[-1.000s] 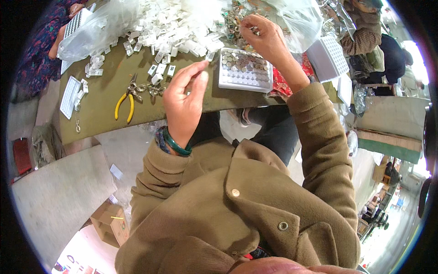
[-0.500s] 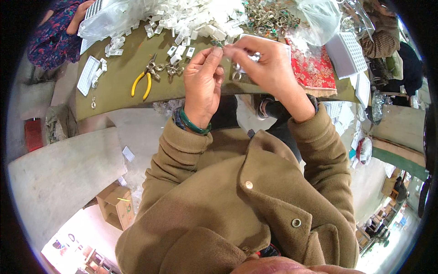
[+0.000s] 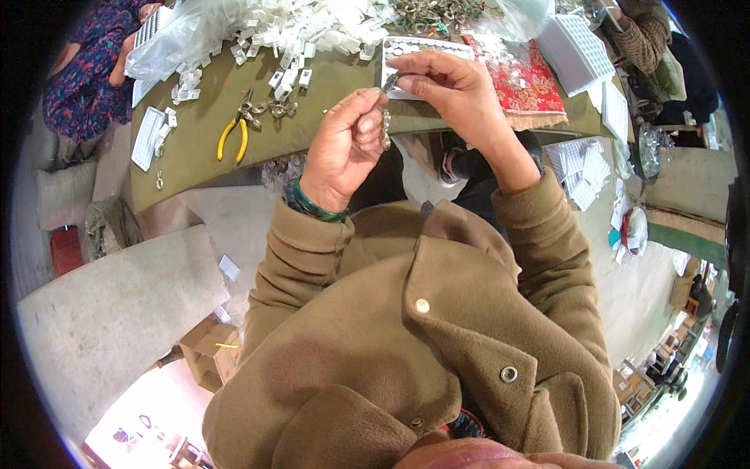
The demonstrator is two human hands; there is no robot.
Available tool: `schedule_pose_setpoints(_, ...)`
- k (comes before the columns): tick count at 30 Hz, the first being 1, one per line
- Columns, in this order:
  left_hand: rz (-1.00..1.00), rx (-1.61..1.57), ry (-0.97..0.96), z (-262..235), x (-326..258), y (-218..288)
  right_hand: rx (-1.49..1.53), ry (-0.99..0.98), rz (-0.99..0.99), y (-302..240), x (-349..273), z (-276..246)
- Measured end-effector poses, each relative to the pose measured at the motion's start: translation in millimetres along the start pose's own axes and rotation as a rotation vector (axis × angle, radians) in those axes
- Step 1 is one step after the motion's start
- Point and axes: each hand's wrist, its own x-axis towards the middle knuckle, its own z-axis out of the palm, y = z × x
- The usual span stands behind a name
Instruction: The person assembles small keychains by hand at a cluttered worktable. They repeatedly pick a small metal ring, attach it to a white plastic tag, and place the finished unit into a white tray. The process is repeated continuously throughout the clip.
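My left hand (image 3: pixel 345 144) is closed, thumb pressed on curled fingers. Silvery metal pieces (image 3: pixel 385 130), looking like small rings, stick out along its inner side. Close beside it, my right hand (image 3: pixel 457 90) pinches a small dark green piece (image 3: pixel 392 81) between thumb and forefinger, near the left thumb tip. Whether the green piece joins the metal pieces is too small to tell. Behind the right hand lies a white tray (image 3: pixel 402 44) with round white pieces. To the left on the table rest yellow-handled pliers (image 3: pixel 233 139) and some loose metal rings (image 3: pixel 279 109).
Small white plastic tags (image 3: pixel 312 23) are heaped at the back, beside a tangle of metal rings (image 3: pixel 437 16). A red patterned cloth (image 3: pixel 531 86) and white foam trays (image 3: pixel 576 55) lie at right. Co-workers sit at the far left (image 3: pixel 90 70) and far right (image 3: pixel 644 39).
My hands have drawn slightly apart. The metal pieces now show in my left hand. The green piece is now in my right fingertips. The view has shifted, and the white tray shows more.
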Motion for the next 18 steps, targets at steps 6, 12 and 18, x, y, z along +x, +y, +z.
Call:
schedule_pose_setpoints(6, 0.219, 0.237, 0.120, 14, -3, -15, 0.048, 0.244, 0.070, 3, -23, 13)
schedule_pose_setpoints(12, 0.617, 0.671, 0.202, 22, -2, -37, 0.632, 0.157, 0.322, 5, -31, 17)
schedule_pose_setpoints(18, 0.741, 0.846, 0.178, 22, -5, -39, 0.805, 0.134, 0.324, 9, -36, 18)
